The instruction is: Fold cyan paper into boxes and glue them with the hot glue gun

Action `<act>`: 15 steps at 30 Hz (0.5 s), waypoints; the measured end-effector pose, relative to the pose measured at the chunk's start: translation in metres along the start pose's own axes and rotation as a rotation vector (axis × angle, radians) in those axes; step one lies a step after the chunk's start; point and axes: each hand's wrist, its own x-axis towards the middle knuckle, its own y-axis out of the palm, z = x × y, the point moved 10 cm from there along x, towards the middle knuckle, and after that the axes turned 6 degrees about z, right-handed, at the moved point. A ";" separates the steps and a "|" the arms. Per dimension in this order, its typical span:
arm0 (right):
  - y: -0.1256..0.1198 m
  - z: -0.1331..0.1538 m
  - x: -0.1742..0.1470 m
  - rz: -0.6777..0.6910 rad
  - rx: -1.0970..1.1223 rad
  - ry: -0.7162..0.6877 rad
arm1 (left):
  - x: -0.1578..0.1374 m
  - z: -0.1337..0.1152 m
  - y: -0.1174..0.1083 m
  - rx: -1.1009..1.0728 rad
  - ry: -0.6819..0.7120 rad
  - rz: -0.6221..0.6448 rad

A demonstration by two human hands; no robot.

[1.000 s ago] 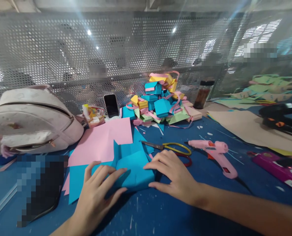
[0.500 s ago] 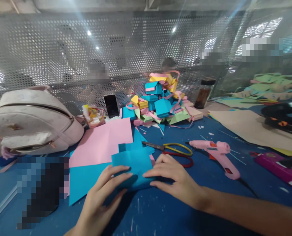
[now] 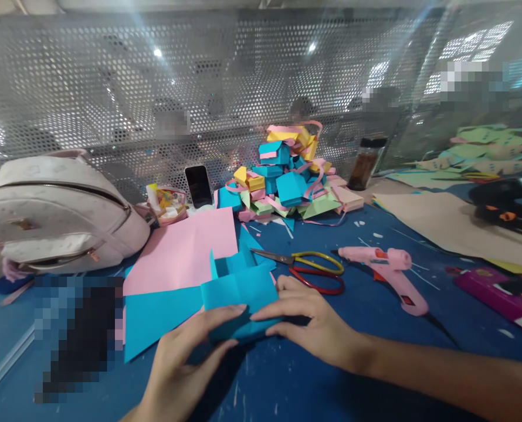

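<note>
A piece of folded blue paper [image 3: 241, 287] is sitting on a blue table [image 3: 296, 392], right in front of the person, its back flaps standing up. Both hands are grasping its near edge: the left hand [image 3: 179, 357] is pinching toward the middle, forefinger on the face and thumb below, while the right hand [image 3: 318, 322] is gripping the right corner the same way. Just left of the folded paper, a flat blue sheet [image 3: 159, 316] is lying partly under a pink sheet [image 3: 177, 252], which is reaching behind it. Scissors [image 3: 290, 259] with one yellow and one red handle loop are resting just beyond its right side, and a pink glue gun [image 3: 378, 256] is lying farther to its right. Well beyond it, blue, yellow, pink and green paper boxes [image 3: 282, 181] are forming a heap. A phone [image 3: 198, 186] is standing upright beyond it to the left, and a pale backpack [image 3: 63, 211] is slumping farther left. Beyond it to the right, a dark-lidded bottle [image 3: 363, 167] is standing near tan paper [image 3: 437, 217]. A perforated metal screen [image 3: 199, 76] is rising behind everything.
</note>
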 end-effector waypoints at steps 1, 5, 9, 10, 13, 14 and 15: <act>-0.001 -0.001 0.000 -0.010 0.001 0.009 | 0.000 0.000 -0.001 0.012 -0.002 -0.003; -0.005 -0.004 -0.001 -0.047 -0.036 0.020 | -0.004 -0.004 0.001 0.102 0.077 0.002; -0.006 0.000 -0.004 -0.046 -0.120 -0.067 | -0.008 -0.013 0.004 0.212 0.221 0.014; -0.006 0.002 -0.004 -0.040 -0.149 -0.086 | -0.009 -0.014 0.003 0.235 0.238 0.002; -0.007 0.005 -0.004 -0.020 -0.271 -0.104 | -0.007 -0.017 -0.005 0.251 0.243 -0.059; -0.008 0.006 -0.004 -0.018 -0.315 -0.106 | -0.006 -0.019 -0.007 0.242 0.248 -0.075; -0.009 0.008 -0.004 -0.016 -0.353 -0.109 | -0.005 -0.020 -0.010 0.236 0.251 -0.096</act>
